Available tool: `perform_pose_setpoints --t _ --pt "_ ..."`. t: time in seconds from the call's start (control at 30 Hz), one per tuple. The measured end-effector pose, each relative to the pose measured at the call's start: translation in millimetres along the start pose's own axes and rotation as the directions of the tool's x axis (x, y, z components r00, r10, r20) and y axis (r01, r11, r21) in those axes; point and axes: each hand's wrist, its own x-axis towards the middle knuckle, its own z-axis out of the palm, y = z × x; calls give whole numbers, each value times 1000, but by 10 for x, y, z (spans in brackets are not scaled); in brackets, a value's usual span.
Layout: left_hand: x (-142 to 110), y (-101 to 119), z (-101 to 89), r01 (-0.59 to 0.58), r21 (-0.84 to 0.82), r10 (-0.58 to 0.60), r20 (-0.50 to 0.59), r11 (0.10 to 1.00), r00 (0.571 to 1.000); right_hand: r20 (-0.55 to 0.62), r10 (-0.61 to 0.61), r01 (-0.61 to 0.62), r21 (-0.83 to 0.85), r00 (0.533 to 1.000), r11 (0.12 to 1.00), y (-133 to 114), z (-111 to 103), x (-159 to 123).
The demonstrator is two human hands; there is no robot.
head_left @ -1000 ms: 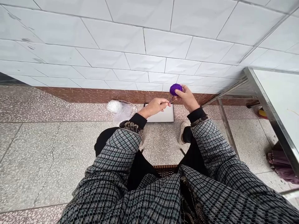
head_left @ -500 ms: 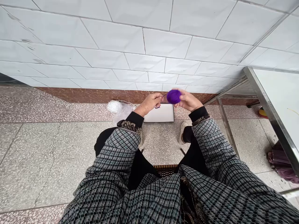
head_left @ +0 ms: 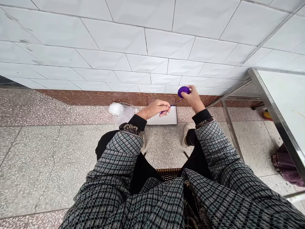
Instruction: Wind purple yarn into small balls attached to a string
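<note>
My right hand grips a purple ball of yarn at its right side, up in front of the wall base. A short purple strand runs down from the ball to my left hand. The left fingers are pinched on that strand, and a bit of purple yarn shows beneath them. Below and behind the left hand lies a shallow white tray with a dark rim, partly covered by the hand.
A white ball of yarn with clear plastic lies on the floor left of the tray. A white-topped table with a metal frame stands at the right. Ahead rises a white tiled wall. My shoe is below the right hand.
My right hand has moved up and to the right with the purple ball, away from the left hand. The left hand has shifted slightly right and down.
</note>
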Motion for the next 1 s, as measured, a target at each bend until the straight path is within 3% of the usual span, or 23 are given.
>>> perform_pose_setpoints --t 0.07,0.1,0.13,0.2,0.23,0.27,0.3,0.33,0.4,0.5,0.6,0.77,0.93,1.0 --pt "-6 -22 -40 -47 -36 44 -87 998 995 181 73 -18 -289 981 957 -33 -12 -54" --pt "-5 -40 -62 -64 -63 55 -145 996 988 338 143 -8 -371 930 929 -63 -21 -87" --pt "-2 -58 -83 -73 -92 53 -201 993 978 519 207 17 -393 829 919 -97 -34 -120" --pt "7 -91 -113 -65 -147 24 -267 987 963 781 200 58 -289 591 956 -157 -68 -178" --pt "11 -101 -119 -52 -169 3 -277 984 961 847 133 51 -185 514 981 -178 -87 -201" --pt "14 -107 -118 -37 -189 -16 -273 981 962 869 44 27 -66 493 997 -192 -106 -220" --pt "15 -109 -112 -20 -205 -34 -258 978 966 856 -44 -7 56 516 998 -200 -123 -235" --pt "16 -108 -101 -5 -220 -48 -237 975 970 814 -117 -44 172 568 984 -204 -135 -246" --pt "14 -101 -76 14 -238 -63 -202 971 977 681 -201 -90 366 705 926 -216 -143 -263" --pt "10 -100 -55 19 -235 -67 -200 972 977 486 -215 -82 519 847 851 -266 -124 -275" --pt "16 -122 -67 36 -204 -80 -216 978 973 309 -193 -30 595 931 803 -343 -102 -271" --pt "59 -171 -120 147 -68 -158 -219 987 963 137 -174 49 631 975 774 -420 -103 -261" --pt "109 -317 -162 354 32 -329 -302 935 895 100 -275 127 706 956 697 -441 -111 -254" --pt "105 -430 -192 397 101 -338 -360 912 869 92 -275 133 702 957 699 -441 -115 -249"
